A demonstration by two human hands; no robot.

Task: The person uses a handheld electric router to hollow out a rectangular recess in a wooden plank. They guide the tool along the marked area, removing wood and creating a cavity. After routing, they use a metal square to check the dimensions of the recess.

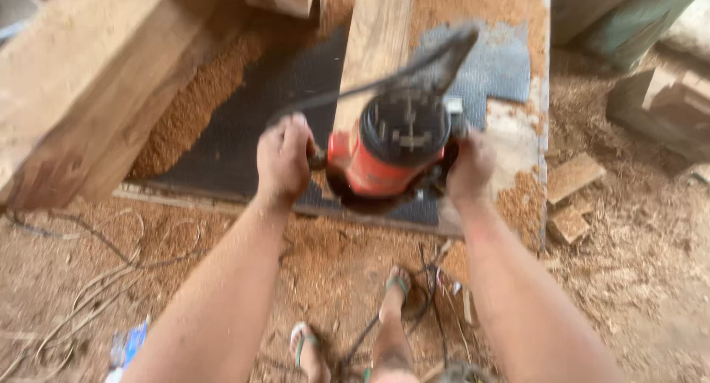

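Note:
A red and black power router stands on a narrow wooden plank that runs away from me across a dark mat. My left hand grips the router's left handle. On the other side, my right hand is closed on its right handle. A black cord arcs over the top of the tool. The plank's near end is hidden under the router.
A thick timber beam lies at the left. Sawdust is heaped on the bench and floor. Small wood offcuts lie at the right. My sandalled feet and cables are below.

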